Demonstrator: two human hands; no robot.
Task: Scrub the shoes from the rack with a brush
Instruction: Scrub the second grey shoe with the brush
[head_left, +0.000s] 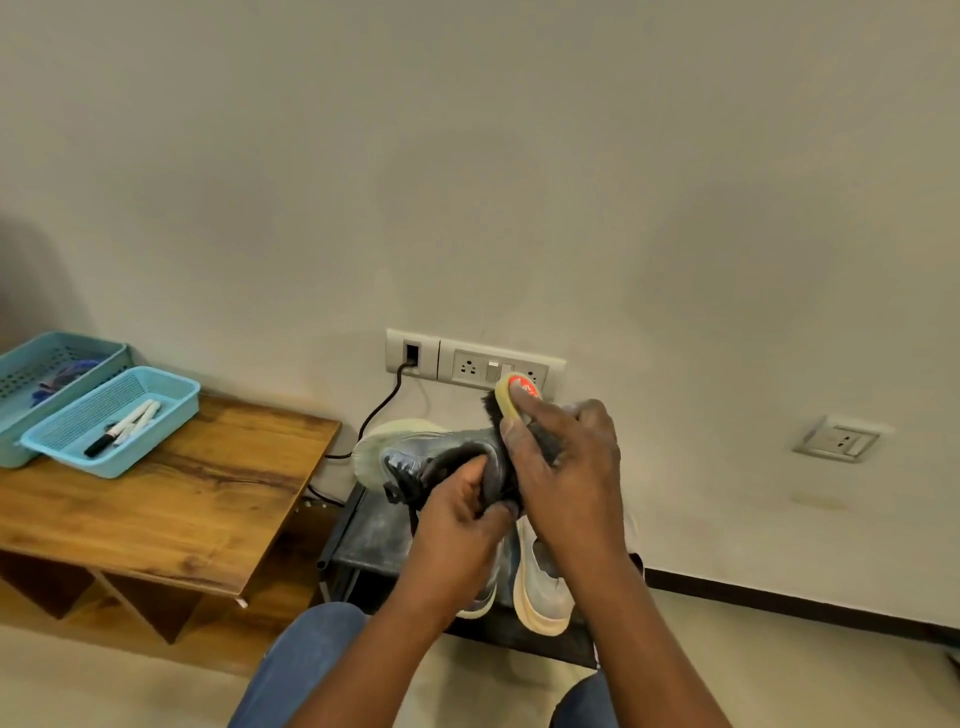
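Observation:
My left hand (460, 512) grips a dark grey shoe (415, 452) with a pale sole by its opening, holding it up over the black shoe rack (363, 540). My right hand (563, 457) grips a brush (511, 397) with a pale wooden back, a red label and black bristles. The bristles press against the heel side of the held shoe. Two more shoes (540, 587) with pale soles sit on the rack below my hands, partly hidden by my arms.
A wooden bench (171, 499) stands to the left with two light-blue baskets (111, 421), one holding markers. A wall socket panel (472, 366) with a black cable sits behind the shoe; another socket (839, 439) is at the right. My knees in jeans are below.

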